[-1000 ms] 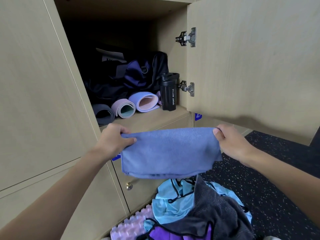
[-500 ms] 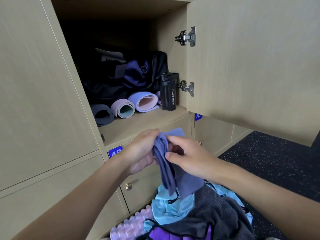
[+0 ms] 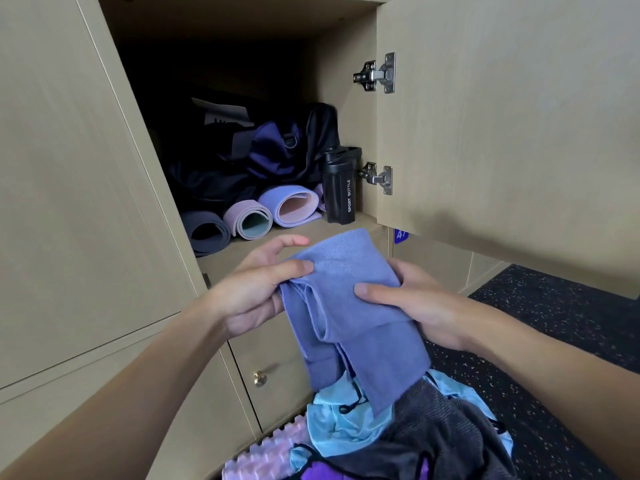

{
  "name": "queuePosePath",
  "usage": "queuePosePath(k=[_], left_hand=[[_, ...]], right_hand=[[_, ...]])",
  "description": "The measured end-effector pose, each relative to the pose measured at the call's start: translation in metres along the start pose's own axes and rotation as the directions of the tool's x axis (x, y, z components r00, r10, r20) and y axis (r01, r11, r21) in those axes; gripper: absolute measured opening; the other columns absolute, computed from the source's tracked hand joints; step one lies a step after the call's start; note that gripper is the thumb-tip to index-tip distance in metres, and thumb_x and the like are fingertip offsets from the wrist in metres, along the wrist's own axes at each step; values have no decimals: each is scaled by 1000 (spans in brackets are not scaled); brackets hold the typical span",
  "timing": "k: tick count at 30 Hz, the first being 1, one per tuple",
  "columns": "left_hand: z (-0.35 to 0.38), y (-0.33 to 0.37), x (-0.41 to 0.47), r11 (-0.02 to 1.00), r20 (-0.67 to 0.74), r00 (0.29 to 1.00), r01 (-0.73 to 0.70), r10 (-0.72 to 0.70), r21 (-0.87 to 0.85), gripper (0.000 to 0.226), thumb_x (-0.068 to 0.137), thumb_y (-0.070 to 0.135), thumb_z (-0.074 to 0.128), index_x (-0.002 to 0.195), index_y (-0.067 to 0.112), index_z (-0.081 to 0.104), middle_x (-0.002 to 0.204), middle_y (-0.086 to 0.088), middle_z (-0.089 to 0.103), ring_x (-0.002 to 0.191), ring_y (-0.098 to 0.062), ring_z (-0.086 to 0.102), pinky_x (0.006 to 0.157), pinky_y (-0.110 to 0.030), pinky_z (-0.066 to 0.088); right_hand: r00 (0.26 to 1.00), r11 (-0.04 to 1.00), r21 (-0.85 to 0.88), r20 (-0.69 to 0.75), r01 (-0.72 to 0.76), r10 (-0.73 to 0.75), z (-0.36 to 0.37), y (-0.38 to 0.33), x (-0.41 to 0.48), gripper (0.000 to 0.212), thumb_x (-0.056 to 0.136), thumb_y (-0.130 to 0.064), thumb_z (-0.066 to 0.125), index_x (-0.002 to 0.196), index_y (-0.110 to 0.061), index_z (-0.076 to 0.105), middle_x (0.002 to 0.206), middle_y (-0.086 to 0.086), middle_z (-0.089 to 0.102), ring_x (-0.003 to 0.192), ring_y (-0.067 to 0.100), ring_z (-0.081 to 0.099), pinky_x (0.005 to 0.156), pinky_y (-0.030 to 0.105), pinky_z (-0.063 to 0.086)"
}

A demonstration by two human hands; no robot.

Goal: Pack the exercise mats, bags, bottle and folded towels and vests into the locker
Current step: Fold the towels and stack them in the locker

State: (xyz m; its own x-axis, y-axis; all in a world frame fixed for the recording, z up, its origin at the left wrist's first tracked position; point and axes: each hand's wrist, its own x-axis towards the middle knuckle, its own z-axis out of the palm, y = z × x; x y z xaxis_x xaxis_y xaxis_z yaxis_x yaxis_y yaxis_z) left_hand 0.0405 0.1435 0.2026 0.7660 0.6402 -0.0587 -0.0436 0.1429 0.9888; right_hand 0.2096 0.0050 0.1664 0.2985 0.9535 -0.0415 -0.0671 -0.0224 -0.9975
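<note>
The towel [image 3: 349, 306] is held in front of the open locker [image 3: 287, 237], pinched by the left hand [image 3: 256, 289] and wrapped by the right hand [image 3: 408, 299]. Its lower end is draped onto a clothes heap [image 3: 433, 427] that's cut off at the bottom edge. The bags [image 3: 263, 154] are barely made out in the dark behind the rolled mats [image 3: 249, 220] and bottle [image 3: 341, 188]. Speckled black floor [image 3: 554, 323] is seen on the right.
</note>
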Motion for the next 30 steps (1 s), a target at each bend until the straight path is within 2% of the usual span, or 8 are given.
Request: queuePosePath(k=[5,8,11,16,22,24,26,30], left_hand=[[6,-23,18,999,-204,978,44,-37,31,72,82,10,77,136,31,35,112,-6,70,83,-18,72,63,-33,56],[1,-32,29,993,-199,980,23,0,115,79,82,-7,69,134,40,34,115,-13,67,79,-24,65,57,-33,48],[-14,-29,37,989,-300,952,-13,57,147,64,83,-6,67,122,39,44,101,-12,67,67,-24,59,48,-28,45],[-34,-28,53,953,-484,835,-143,261,267,25,87,3,66,100,24,63,108,-4,65,82,-23,65,57,-31,54],[-65,-26,55,900,-495,861,120,116,420,41,92,20,55,130,31,47,87,-1,65,72,-28,64,69,-33,52],[-76,-31,54,666,-428,889,223,160,712,42,91,17,54,132,25,48,101,-7,62,85,-25,64,70,-25,45],[-85,-34,58,380,-340,870,198,356,904,39,92,13,52,130,13,52,120,-7,48,106,-27,55,81,-24,41],[-97,-38,81,226,-234,891,154,390,962,47,97,16,47,143,5,40,151,-11,27,140,-31,31,113,-30,26]], right_hand=[[946,992,19,-305,124,-112,11,-1,29,39,83,-12,75,117,-15,56,104,3,73,88,15,72,71,29,56],[994,1000,1,-111,-10,10,8,3,44,47,86,-12,72,126,-25,50,113,-2,72,100,16,70,84,36,56],[995,992,-71,6,-100,101,6,2,60,61,85,-6,72,129,-37,43,116,-5,70,100,16,70,78,38,58],[966,974,-213,-229,69,-119,21,-11,109,41,82,-5,72,112,-20,49,100,6,60,73,19,59,52,26,48],[863,537,-802,-55,261,-502,52,-23,213,34,87,-25,66,120,-28,63,130,-4,52,118,18,48,94,27,37],[915,299,-948,-22,109,-403,63,-11,226,40,91,-51,55,130,-42,54,144,-7,38,131,26,32,102,41,30],[969,325,-939,30,111,-245,69,6,225,46,93,-59,47,136,-43,50,151,-5,32,137,30,27,108,45,24],[975,269,-945,146,187,-168,66,27,228,60,92,-63,43,147,-41,33,160,-8,20,144,24,16,116,43,14]])
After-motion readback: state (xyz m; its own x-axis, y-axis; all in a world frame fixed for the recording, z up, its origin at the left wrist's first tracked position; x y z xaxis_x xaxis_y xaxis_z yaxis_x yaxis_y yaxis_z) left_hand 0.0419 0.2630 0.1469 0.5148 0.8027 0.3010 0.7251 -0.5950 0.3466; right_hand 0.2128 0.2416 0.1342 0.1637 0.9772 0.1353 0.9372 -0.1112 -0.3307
